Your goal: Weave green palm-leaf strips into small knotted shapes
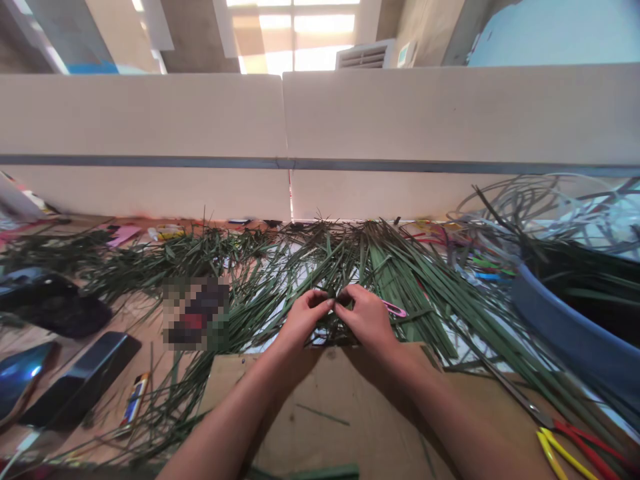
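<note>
My left hand (pixel 306 319) and my right hand (pixel 369 319) meet fingertip to fingertip just beyond a cardboard sheet (pixel 310 407). Both are closed in a pinch on a small dark green piece (pixel 332 295), apparently of leaf strip; the fingers hide most of it. Long green leaf strips (pixel 415 287) fan out behind and to the right of my hands. A pink clip-like tool (pixel 395 309) lies beside my right hand. One loose thin strip (pixel 323 414) rests on the cardboard between my forearms.
Scissors with red and yellow handles (pixel 555 427) lie at right, below a blue tub (pixel 565 320) holding dark strips. At left are a black case (pixel 85 373), a shiny blue object (pixel 25 377) and a lighter (pixel 134 400). A pale partition (pixel 150 120) stands behind.
</note>
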Action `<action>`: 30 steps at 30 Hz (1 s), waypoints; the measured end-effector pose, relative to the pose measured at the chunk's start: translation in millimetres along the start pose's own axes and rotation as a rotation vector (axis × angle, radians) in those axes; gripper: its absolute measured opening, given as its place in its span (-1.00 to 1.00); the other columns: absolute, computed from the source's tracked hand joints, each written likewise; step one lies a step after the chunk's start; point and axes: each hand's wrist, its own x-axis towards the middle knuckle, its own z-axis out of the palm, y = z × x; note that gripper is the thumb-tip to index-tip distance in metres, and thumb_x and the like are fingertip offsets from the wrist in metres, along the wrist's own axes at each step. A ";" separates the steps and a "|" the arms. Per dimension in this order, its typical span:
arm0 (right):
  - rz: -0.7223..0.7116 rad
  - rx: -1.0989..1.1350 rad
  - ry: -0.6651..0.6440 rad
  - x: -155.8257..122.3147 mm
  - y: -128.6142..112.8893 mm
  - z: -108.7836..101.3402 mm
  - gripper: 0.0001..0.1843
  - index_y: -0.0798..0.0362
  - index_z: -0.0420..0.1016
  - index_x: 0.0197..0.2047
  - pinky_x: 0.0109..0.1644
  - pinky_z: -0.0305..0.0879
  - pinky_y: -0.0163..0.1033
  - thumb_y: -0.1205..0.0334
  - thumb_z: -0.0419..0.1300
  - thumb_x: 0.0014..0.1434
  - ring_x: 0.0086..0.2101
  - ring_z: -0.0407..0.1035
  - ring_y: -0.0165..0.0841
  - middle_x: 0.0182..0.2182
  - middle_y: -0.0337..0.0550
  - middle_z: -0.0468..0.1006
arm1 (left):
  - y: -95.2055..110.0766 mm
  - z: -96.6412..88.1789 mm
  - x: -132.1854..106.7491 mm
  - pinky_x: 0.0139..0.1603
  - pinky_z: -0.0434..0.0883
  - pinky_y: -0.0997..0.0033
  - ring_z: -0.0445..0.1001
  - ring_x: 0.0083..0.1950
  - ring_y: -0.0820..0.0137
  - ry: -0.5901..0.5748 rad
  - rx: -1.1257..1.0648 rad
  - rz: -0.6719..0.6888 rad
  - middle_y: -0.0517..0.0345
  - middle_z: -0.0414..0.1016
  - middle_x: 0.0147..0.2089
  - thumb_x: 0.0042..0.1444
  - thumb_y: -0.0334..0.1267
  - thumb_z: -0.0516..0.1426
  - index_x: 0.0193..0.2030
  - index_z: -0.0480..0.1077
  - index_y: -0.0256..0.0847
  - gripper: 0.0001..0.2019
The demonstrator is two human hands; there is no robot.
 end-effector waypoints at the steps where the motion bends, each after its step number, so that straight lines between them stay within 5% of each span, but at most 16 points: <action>1: -0.018 0.012 -0.005 -0.8 -1.6 -0.3 -0.93 0.03 0.50 -0.37 -0.20 0.22 -0.22 0.24 0.24 0.13 -0.30 0.48 -0.23 -0.36 -0.13 0.62 | 0.0 -0.1 -0.1 -0.07 0.41 0.26 0.52 -0.19 0.26 0.003 -0.009 0.005 0.04 0.61 -0.24 -0.12 -0.16 0.39 -0.31 0.57 -0.19 -0.76; 8: 0.043 0.292 -0.067 -0.5 -6.4 -8.3 -0.77 0.02 0.57 -0.19 -0.20 0.28 -0.21 0.08 0.30 0.13 -0.30 0.49 -0.25 -0.28 -0.14 0.66 | 10.3 -8.8 0.3 -0.25 0.41 0.39 0.50 -0.34 0.39 0.093 -0.245 -0.116 0.13 0.58 -0.32 -0.22 -0.10 0.47 -0.27 0.54 -0.22 -0.61; 14: 0.089 0.391 -0.045 3.8 -0.2 -9.5 -0.73 0.03 0.58 -0.27 -0.21 0.29 -0.19 0.00 0.22 0.17 -0.33 0.47 -0.24 -0.33 -0.11 0.65 | 17.1 -20.5 7.3 -0.26 0.43 0.44 0.51 -0.34 0.44 0.123 -0.418 -0.127 0.14 0.60 -0.29 -0.24 -0.12 0.49 -0.28 0.53 -0.20 -0.61; 23: 0.138 0.444 -0.073 9.2 24.6 2.7 -0.63 0.05 0.59 -0.30 -0.21 0.30 -0.14 -0.10 0.19 0.13 -0.32 0.48 -0.17 -0.36 -0.08 0.66 | 23.2 -35.0 14.5 -0.32 0.41 0.41 0.52 -0.36 0.40 0.246 -0.345 -0.086 0.12 0.60 -0.33 -0.24 -0.06 0.47 -0.32 0.53 -0.22 -0.61; 30: 0.162 0.422 -0.062 11.4 34.5 8.0 -0.62 0.01 0.59 -0.34 -0.24 0.29 -0.12 -0.14 0.19 0.10 -0.34 0.49 -0.13 -0.39 -0.08 0.65 | 89.8 -83.4 85.1 -0.34 0.39 0.38 0.51 -0.36 0.36 0.470 -0.221 0.073 0.12 0.57 -0.35 -0.09 -0.12 0.38 -0.33 0.48 -0.20 -0.73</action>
